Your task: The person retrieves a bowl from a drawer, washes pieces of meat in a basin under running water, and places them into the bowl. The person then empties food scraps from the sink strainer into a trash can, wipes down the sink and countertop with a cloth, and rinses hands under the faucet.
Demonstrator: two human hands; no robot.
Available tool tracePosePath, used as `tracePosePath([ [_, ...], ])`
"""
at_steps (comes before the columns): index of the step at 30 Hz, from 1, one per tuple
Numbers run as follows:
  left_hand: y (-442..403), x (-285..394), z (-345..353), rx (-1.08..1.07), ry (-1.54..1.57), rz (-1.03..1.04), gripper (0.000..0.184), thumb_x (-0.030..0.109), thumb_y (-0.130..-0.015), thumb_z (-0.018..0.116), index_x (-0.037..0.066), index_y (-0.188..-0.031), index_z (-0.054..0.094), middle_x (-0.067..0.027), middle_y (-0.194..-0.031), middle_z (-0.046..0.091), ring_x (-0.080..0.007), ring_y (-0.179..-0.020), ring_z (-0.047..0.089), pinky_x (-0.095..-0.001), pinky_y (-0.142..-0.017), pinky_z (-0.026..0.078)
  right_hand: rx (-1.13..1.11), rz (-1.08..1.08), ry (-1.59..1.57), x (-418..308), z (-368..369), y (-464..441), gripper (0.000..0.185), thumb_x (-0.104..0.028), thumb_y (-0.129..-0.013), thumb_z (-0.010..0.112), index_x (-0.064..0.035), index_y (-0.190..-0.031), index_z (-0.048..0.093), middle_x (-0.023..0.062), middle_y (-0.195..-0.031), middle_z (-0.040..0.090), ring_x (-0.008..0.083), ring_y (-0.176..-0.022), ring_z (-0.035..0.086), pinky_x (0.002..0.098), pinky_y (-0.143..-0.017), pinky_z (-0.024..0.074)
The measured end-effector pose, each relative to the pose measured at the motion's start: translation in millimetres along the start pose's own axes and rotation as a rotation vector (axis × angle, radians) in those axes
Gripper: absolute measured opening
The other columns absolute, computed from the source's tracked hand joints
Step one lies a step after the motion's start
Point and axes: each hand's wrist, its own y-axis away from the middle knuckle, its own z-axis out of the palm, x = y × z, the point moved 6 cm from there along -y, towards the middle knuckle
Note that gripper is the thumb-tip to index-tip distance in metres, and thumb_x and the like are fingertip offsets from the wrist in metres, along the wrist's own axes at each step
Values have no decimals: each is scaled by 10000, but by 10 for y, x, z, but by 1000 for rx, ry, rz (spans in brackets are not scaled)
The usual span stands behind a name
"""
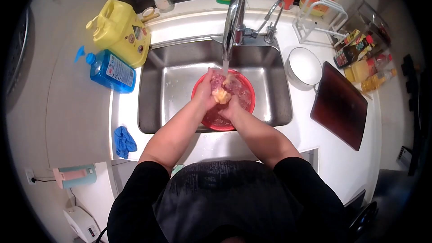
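Under a running faucet (231,29), I grip raw meat (220,95) between the fingers of my left hand (204,93) and right hand (231,109), over a red basin (253,96) in the sink (175,74).

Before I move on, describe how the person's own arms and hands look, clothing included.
Black fabric sleeves end around the elbows, leaving both forearms bare. The left hand and right hand show no gloves, and no watch or bracelet is visible. The dark fabric top has a blacker patch across its front.
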Motion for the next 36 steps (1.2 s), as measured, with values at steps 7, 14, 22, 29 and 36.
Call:
tracePosePath([
  [7,-244,49,-335,9,71,59,327,325,-874,396,36,-994,493,-115,-935,569,-260,-875,555,-382,-815,445,-267,-229,-231,-457,260,-158,266,-309,-876,380,-93,-935,524,87,-878,566,224,-793,551,333,-694,466],
  [14,-236,-63,-78,-112,149,68,350,376,-869,380,79,-1012,496,-103,-995,560,-246,-919,539,-388,-835,428,-242,-582,73,-621,596,157,185,-196,-850,439,-38,-929,496,109,-834,554,226,-749,541,336,-628,464],
  [22,-381,-148,-154,-191,246,-79,367,426,-853,390,119,-1001,526,-78,-1009,561,-247,-937,529,-391,-863,404,169,-1492,1382,-740,830,638,237,-194,-715,580,3,-843,548,157,-835,542,254,-801,554,339,-670,452],
  [29,-319,-184,-146,-150,134,-166,358,397,-842,414,101,-1009,527,-82,-920,580,-251,-850,558,-403,-768,456,-43,-943,766,-749,490,113,278,-130,-746,506,-8,-996,519,149,-954,555,233,-838,544,310,-712,434],
  [36,-322,-205,-359,-196,-117,-207,295,337,-842,452,77,-960,527,-77,-853,585,-227,-740,571,-366,-646,488,-50,-957,936,-755,439,184,251,-54,-818,374,4,-1034,487,130,-937,570,209,-851,558,304,-718,438],
])
